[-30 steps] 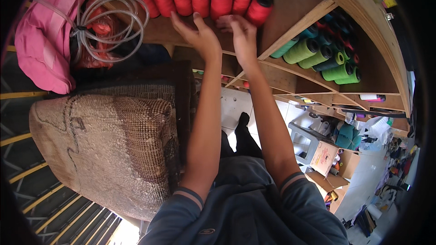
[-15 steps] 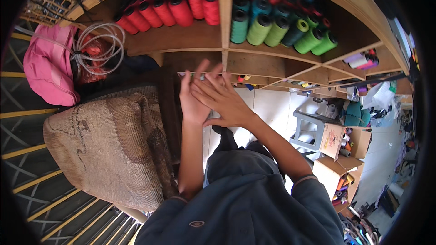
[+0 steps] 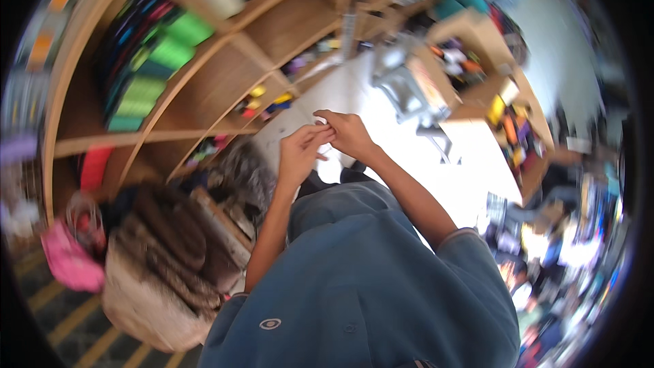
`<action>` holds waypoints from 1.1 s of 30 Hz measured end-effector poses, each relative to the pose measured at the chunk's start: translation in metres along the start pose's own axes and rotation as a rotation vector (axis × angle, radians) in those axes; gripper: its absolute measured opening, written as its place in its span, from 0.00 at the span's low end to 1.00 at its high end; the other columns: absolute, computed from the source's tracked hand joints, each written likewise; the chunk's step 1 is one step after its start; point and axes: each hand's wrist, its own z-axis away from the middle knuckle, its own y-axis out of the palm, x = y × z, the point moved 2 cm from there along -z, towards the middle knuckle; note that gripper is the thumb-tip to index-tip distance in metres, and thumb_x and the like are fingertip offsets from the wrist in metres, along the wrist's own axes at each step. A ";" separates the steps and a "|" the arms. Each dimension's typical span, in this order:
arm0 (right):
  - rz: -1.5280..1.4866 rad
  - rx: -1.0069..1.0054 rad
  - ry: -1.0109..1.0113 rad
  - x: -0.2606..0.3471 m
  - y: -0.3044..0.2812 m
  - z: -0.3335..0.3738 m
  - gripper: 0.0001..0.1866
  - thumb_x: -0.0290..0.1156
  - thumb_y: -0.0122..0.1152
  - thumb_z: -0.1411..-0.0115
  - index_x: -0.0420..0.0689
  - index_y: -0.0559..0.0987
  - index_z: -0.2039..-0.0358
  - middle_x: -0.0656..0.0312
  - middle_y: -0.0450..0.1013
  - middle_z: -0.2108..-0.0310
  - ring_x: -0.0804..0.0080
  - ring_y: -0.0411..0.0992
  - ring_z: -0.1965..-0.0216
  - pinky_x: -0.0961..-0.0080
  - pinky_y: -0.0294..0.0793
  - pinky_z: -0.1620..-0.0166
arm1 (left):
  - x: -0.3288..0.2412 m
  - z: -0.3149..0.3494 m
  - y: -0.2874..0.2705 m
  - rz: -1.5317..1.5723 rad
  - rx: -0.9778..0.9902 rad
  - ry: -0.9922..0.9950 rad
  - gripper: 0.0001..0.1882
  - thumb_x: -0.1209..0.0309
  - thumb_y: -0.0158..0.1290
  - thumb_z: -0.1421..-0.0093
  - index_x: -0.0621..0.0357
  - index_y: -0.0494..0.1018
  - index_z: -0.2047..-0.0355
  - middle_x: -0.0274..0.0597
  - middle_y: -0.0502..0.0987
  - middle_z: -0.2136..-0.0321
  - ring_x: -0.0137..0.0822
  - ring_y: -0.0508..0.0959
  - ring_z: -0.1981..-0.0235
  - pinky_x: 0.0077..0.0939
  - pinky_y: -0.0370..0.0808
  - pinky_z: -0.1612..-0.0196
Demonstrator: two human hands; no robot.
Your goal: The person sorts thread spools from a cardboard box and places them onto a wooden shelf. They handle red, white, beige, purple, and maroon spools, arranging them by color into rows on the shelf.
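Observation:
My left hand (image 3: pixel 300 154) and my right hand (image 3: pixel 347 134) meet in front of my body, above the pale floor. The left fingers reach across, slightly bent, and touch the fingers of the right hand. Its thumb stands apart underneath. My right hand's fingers point left over the left fingertips, with a small gap between them. Both hands look open, and I see no object in either. Motion blur softens the fingertips.
A wooden shelf (image 3: pixel 225 42) with green thread cones (image 3: pixel 170 51) fills the left. Below it are a brown cloth-covered bundle (image 3: pixel 146 293) and a pink bag (image 3: pixel 71 252). To the right are a grey stool (image 3: pixel 402 95) and cardboard boxes (image 3: pixel 432 75) of thread spools.
The view has swung right, so the shelf and brown bundle now sit farther left. My hands have gone from flat palms laid over each other to bent fingers touching at the tips.

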 end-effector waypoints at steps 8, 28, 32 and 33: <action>0.013 -0.713 0.443 -0.077 -0.175 0.128 0.21 0.16 0.47 0.41 0.42 0.68 0.46 0.51 0.74 0.60 0.64 0.77 0.68 0.74 0.76 0.66 | 0.043 -0.061 0.176 -0.470 0.368 0.394 0.14 0.71 0.43 0.34 0.66 0.76 0.61 0.48 0.78 0.68 0.32 0.77 0.71 0.23 0.73 0.70; 0.197 -0.546 0.740 -0.210 -0.301 0.137 0.21 0.23 0.54 0.44 0.43 0.70 0.48 0.49 0.62 0.44 0.49 0.64 0.44 0.59 0.70 0.47 | 0.161 -0.372 0.377 -1.593 0.654 0.541 0.18 0.70 0.54 0.47 0.65 0.71 0.56 0.57 0.75 0.59 0.54 0.71 0.54 0.49 0.65 0.50; 0.300 -0.514 0.756 -0.306 -0.285 0.116 0.18 0.25 0.58 0.46 0.39 0.71 0.54 0.47 0.67 0.52 0.47 0.67 0.49 0.54 0.70 0.50 | 0.163 -0.373 0.391 -1.660 0.614 0.518 0.22 0.68 0.54 0.49 0.64 0.69 0.54 0.56 0.75 0.58 0.53 0.71 0.53 0.52 0.63 0.50; 0.238 -0.538 0.810 -0.326 -0.283 0.111 0.20 0.26 0.58 0.47 0.39 0.70 0.53 0.46 0.67 0.53 0.46 0.67 0.49 0.54 0.69 0.49 | 0.165 -0.375 0.391 -1.663 0.603 0.513 0.23 0.69 0.53 0.49 0.64 0.68 0.52 0.56 0.74 0.57 0.53 0.71 0.53 0.52 0.62 0.49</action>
